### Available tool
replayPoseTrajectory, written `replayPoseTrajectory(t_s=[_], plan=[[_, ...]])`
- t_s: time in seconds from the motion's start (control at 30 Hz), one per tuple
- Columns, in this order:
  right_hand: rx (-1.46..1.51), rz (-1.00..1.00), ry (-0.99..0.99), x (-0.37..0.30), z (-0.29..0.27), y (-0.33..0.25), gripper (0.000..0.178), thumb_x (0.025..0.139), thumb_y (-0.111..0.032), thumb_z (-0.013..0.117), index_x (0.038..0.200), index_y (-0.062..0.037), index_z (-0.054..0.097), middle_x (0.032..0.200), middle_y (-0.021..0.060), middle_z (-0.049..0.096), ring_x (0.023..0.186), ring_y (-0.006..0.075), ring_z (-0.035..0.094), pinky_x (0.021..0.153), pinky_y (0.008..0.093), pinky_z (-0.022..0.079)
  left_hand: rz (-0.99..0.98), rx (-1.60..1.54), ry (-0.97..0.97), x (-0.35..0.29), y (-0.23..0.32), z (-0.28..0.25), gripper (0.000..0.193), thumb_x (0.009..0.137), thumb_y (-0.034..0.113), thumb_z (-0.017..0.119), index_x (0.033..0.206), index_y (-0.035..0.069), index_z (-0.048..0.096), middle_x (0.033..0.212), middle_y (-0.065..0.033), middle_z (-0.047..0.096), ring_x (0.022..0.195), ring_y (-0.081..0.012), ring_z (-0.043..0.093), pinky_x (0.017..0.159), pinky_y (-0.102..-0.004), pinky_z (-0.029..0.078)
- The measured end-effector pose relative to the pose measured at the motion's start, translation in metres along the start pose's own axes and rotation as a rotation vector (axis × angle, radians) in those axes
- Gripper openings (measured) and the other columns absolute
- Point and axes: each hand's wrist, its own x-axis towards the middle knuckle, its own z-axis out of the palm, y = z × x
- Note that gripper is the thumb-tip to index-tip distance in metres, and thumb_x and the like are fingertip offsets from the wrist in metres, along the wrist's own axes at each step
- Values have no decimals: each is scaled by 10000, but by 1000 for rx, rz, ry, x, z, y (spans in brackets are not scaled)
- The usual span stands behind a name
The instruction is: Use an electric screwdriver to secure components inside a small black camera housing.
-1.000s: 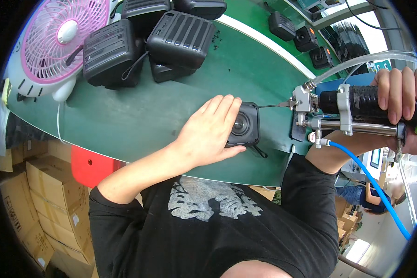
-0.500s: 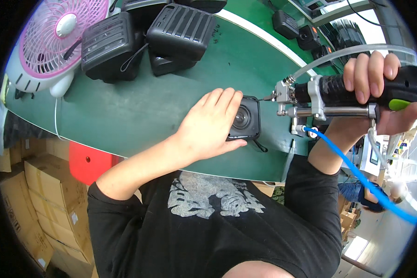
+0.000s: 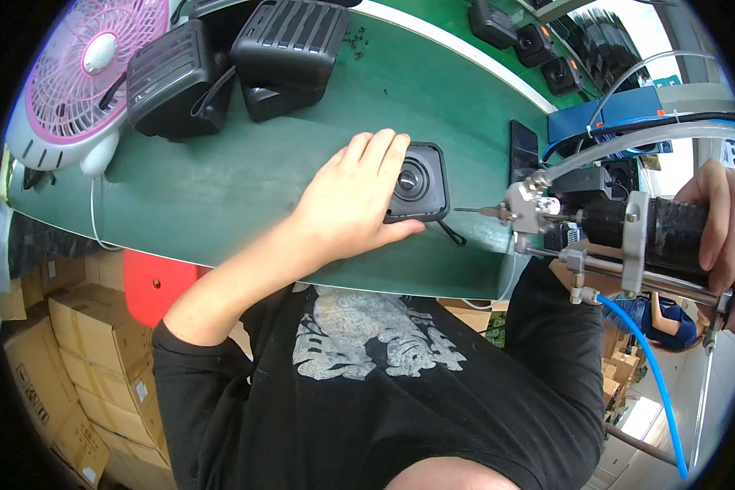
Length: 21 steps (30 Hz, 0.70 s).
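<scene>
My left hand lies over the left side of a small black speaker on the green table. Its fingers reach across the far edge and its thumb presses along the near edge. The round cone faces up, and a short black strap sticks out at the lower right corner. At the right, my right hand is wrapped around the black body of a power screwdriver with a metal feed head. The thin bit points left, a short gap away from the speaker. Part of the right hand is cut off by the dark rim.
Several black ribbed speakers stand at the back left beside a pink and white fan. More speakers sit beyond the white strip. A clear hose and a blue hose run from the screwdriver. A phone-like black slab lies at the right.
The screwdriver has moved right and nearer to me, its bit drawing away from the speaker's top right corner. My left hand stays on the speaker. The whole view has shifted slightly.
</scene>
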Motion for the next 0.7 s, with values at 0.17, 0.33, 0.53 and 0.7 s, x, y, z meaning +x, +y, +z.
replayPoseTrajectory(t_s=[0.17, 0.33, 0.53, 0.7], plan=[[128, -133, 142, -3, 22, 30, 669, 865, -581, 653, 1184, -32, 442, 918, 120, 565, 708, 267, 607, 617, 430, 518, -4, 8, 0, -2, -1, -1, 921, 740, 443, 797, 1356, -108, 391, 1294, -228, 470, 1203, -360, 485, 1018, -417, 458], [16, -110, 83, -6, 7, 40, 587, 840, -535, 712, 1095, -66, 466, 845, 63, 590, 653, 198, 622, 604, 361, 520, -31, -55, -12, -2, 1, -1, 917, 729, 381, 815, 1386, -68, 360, 1331, -243, 455, 1250, -396, 457, 1045, -442, 428], [-119, -134, 103, -26, 2, 62, 576, 762, -555, 783, 975, -103, 497, 759, -19, 618, 604, 89, 650, 596, 222, 530, -41, -68, -6, -3, 5, -6, 916, 727, 380, 816, 1378, -77, 362, 1328, -243, 456, 1241, -391, 464, 1037, -438, 437], [-172, -174, 162, -26, 5, 67, 584, 759, -551, 794, 981, -109, 483, 719, -27, 596, 570, 71, 628, 553, 199, 514, -31, -51, -77, 1, 2, 1, 932, 739, 398, 810, 1379, -100, 350, 1342, -259, 440, 1217, -391, 474, 1037, -435, 437]])
